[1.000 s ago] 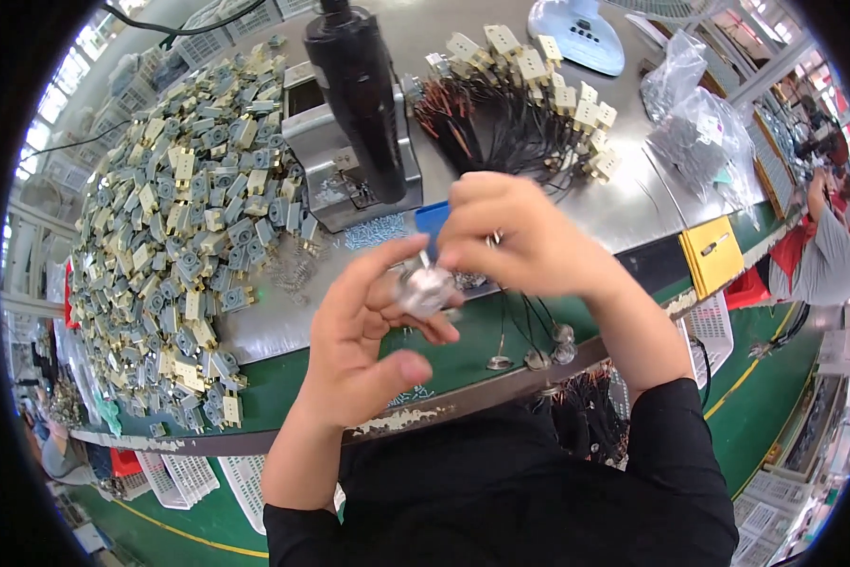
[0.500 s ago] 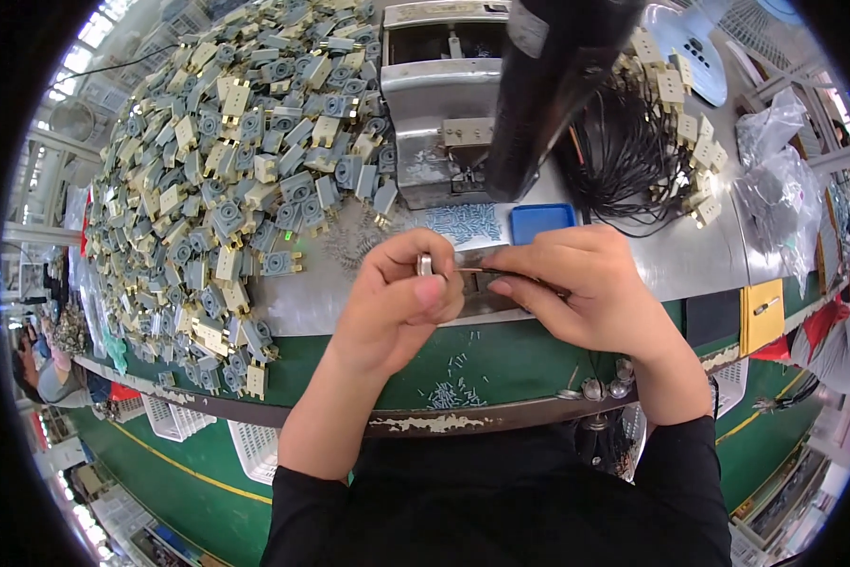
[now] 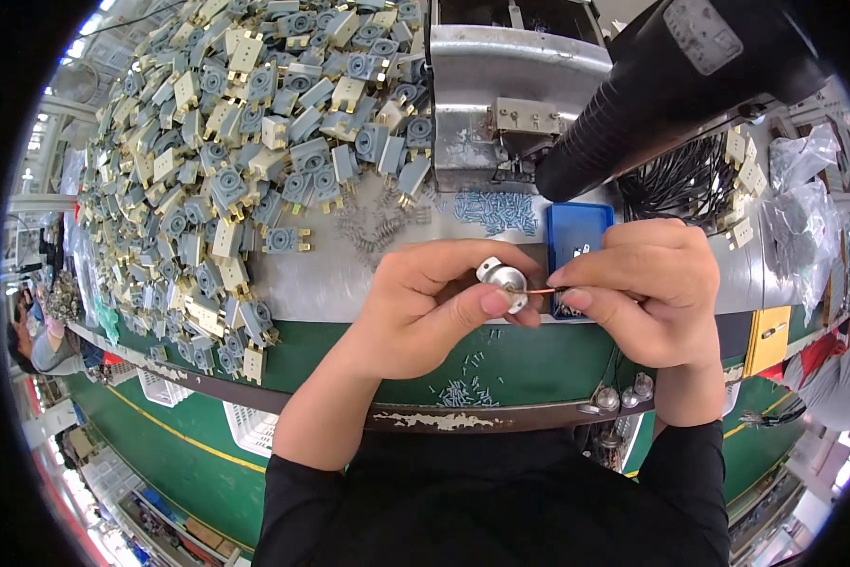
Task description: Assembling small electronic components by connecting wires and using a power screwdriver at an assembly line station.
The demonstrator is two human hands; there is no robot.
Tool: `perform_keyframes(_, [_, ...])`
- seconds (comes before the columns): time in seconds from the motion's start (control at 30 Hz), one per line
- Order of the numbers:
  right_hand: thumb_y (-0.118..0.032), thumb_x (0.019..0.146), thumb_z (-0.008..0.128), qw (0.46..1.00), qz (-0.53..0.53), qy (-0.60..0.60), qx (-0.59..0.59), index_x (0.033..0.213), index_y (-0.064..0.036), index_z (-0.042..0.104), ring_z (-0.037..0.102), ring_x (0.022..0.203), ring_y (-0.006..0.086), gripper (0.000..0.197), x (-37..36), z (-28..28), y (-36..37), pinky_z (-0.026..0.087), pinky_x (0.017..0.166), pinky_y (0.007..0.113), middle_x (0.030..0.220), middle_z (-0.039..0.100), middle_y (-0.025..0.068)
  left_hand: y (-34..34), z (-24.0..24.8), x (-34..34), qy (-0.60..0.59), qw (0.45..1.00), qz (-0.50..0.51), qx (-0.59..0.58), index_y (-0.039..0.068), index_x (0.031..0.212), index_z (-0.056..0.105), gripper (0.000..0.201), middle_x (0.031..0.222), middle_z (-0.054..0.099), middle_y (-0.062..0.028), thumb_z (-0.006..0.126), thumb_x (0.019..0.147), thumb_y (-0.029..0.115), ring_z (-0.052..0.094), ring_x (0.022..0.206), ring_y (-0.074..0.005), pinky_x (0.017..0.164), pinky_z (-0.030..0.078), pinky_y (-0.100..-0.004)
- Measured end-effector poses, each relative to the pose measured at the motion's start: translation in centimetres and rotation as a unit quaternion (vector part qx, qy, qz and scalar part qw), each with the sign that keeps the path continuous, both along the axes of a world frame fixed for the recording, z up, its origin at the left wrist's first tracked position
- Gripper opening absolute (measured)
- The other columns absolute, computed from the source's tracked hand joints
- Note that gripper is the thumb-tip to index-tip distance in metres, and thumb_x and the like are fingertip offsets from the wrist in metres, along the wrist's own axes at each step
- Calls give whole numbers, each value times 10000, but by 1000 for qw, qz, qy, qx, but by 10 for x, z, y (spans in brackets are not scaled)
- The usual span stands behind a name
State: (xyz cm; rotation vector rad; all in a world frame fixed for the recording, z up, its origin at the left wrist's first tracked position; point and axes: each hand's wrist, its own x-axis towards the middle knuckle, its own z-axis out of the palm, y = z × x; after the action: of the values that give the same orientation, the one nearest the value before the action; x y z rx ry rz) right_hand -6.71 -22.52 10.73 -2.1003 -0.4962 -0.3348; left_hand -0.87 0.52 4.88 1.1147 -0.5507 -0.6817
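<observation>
My left hand (image 3: 416, 307) is closed on a small round silver metal disc part (image 3: 506, 278) with eared flanges, pinched between thumb and fingers. A thin copper-coloured wire (image 3: 540, 291) runs from the disc to my right hand (image 3: 659, 293). The right thumb and forefinger pinch the wire where it turns dark, and its remaining length is hidden by the hand. Both hands are over the front of the bench, just ahead of a blue tray (image 3: 576, 219) that holds small metal pieces.
A large heap of grey-and-cream socket-like units (image 3: 226, 194) covers the left. Loose springs (image 3: 378, 227) and small screws (image 3: 496, 213) lie behind my hands. A thick black cylinder (image 3: 676, 80) slants over the metal machine (image 3: 520, 66). More screws (image 3: 463, 393) are near the front edge.
My left hand has turned, bringing the disc's round face into view. Both hands sit further right in the picture. The view has shifted, and more of the blue tray shows.
</observation>
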Motion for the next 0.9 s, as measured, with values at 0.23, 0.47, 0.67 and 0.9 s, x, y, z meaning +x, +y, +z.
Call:
perform_keyframes(0.23, [-48,741,823,998,9,54,18,855,-16,797,556,493,173,121,-3,6,1,390,463,300,628,653,67,0,-8,1,110,986,-88,-94,-120,1291,633,330,1063,739,-172,654,1046,102,745,971,-228,872,603,-339])
perform_keyframes(0.47, [-102,710,880,999,-21,10,-33,759,-53,724,580,508,222,171,-14,3,13,425,500,325,635,638,57,-3,5,-4,13,999,-9,-45,-87,1298,654,340,1062,758,-164,706,986,38,758,926,-205,807,615,-324])
perform_keyframes(0.67, [-127,732,897,997,13,4,-70,739,-61,706,578,504,236,202,-14,1,2,414,478,340,625,618,60,-2,15,1,-303,937,-27,171,-20,1137,737,275,869,768,-108,815,880,40,765,765,-149,687,592,-286])
perform_keyframes(0.9, [-150,755,912,958,93,218,160,664,-26,677,442,463,117,281,-1,-5,-11,257,460,299,568,553,28,-8,17,-21,-222,967,-42,120,-56,1049,718,219,899,807,-132,820,861,-11,800,834,-178,718,619,-280])
